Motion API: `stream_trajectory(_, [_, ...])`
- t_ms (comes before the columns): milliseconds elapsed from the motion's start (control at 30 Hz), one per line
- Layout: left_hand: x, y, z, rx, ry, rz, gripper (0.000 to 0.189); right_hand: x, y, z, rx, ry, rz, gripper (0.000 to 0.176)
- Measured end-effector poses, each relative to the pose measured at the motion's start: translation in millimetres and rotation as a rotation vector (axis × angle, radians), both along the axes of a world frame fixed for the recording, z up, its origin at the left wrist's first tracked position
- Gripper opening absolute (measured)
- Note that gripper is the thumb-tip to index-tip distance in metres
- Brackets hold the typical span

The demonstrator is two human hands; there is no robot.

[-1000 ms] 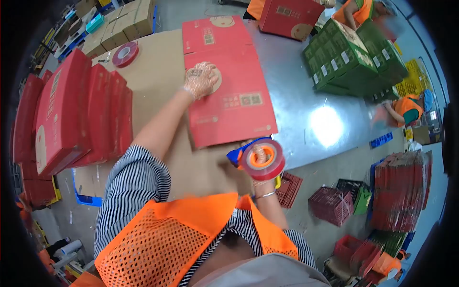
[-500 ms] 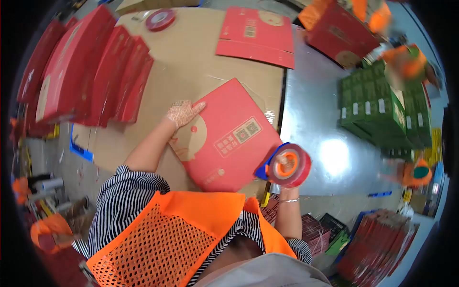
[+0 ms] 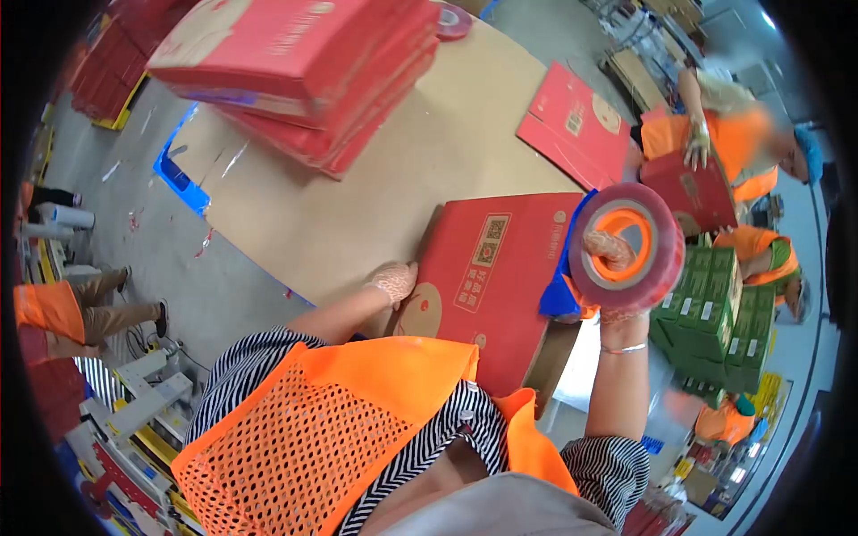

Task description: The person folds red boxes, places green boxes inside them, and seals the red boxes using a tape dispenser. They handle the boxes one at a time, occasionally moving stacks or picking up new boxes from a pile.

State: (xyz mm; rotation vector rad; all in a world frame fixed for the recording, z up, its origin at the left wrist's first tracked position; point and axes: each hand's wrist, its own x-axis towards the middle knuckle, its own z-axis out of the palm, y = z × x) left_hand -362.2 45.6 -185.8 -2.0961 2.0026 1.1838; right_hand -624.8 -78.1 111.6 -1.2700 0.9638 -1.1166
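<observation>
A red box (image 3: 509, 268) with printed characters and code squares lies tilted before my body. My left hand (image 3: 394, 283), in a patterned glove, presses against its left edge with fingers mostly together. Above the box's right side, my right hand (image 3: 609, 255) grips a blue tape dispenser (image 3: 561, 295) that carries a large roll of red tape (image 3: 666, 259); its fingers pass through the orange hub. The dispenser's blue edge is close to the box's upper right edge.
Stacked red boxes (image 3: 295, 62) stand on the cardboard-covered table (image 3: 357, 214) at upper left. A flat red carton (image 3: 576, 125) and another tape roll (image 3: 454, 22) lie farther back. Green boxes (image 3: 715, 304) and co-workers in orange vests are at the right.
The view has swung round. The red box is turned and its right side now shows. The tape dispenser has been raised and sits nearer the camera, by the box's upper right edge.
</observation>
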Motion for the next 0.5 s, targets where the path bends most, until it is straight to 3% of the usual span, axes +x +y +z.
stream_trajectory(67, [2,-11,-1,0.004,-0.066,-0.317,0.034,28,-2,2,0.015,0.014,0.050,0.029])
stream_trajectory(100, [6,-24,5,0.057,-0.109,-0.394,0.034,42,-2,0,0.022,0.036,0.084,0.029])
stream_trajectory(133, [12,-38,18,0.102,-0.127,-0.331,0.035,52,1,-5,0.029,0.071,0.115,0.030])
stream_trajectory(167, [8,-51,5,-0.135,-0.079,0.023,0.042,51,-6,-17,-0.106,0.150,0.277,0.035])
stream_trajectory(200, [17,-80,14,-0.367,-0.010,0.015,0.045,50,-10,-30,-0.233,0.230,0.436,0.040])
stream_trajectory(233, [27,-101,91,-0.291,0.306,0.333,0.046,60,1,-28,0.050,-0.124,0.373,0.038])
stream_trajectory(267, [30,-123,123,-0.490,0.653,0.450,0.042,76,15,-24,0.326,-0.485,0.299,0.036])
stream_trajectory(300, [32,-140,156,-0.812,0.740,0.295,0.047,87,28,-13,0.073,-0.025,0.112,0.034])
stream_trajectory(333, [33,-154,184,-1.139,0.817,0.133,0.052,92,37,-1,0.069,-0.021,0.093,0.034])
stream_trajectory(367, [32,-160,201,-1.134,0.830,0.120,0.052,95,48,11,0.234,-0.179,0.107,0.033])
stream_trajectory(433, [25,-167,219,-0.406,1.028,-0.060,0.049,88,64,38,0.601,-0.372,0.154,0.032])
stream_trajectory(500, [13,-170,208,-0.424,1.011,0.032,0.050,61,80,30,0.573,-0.468,0.118,0.040])
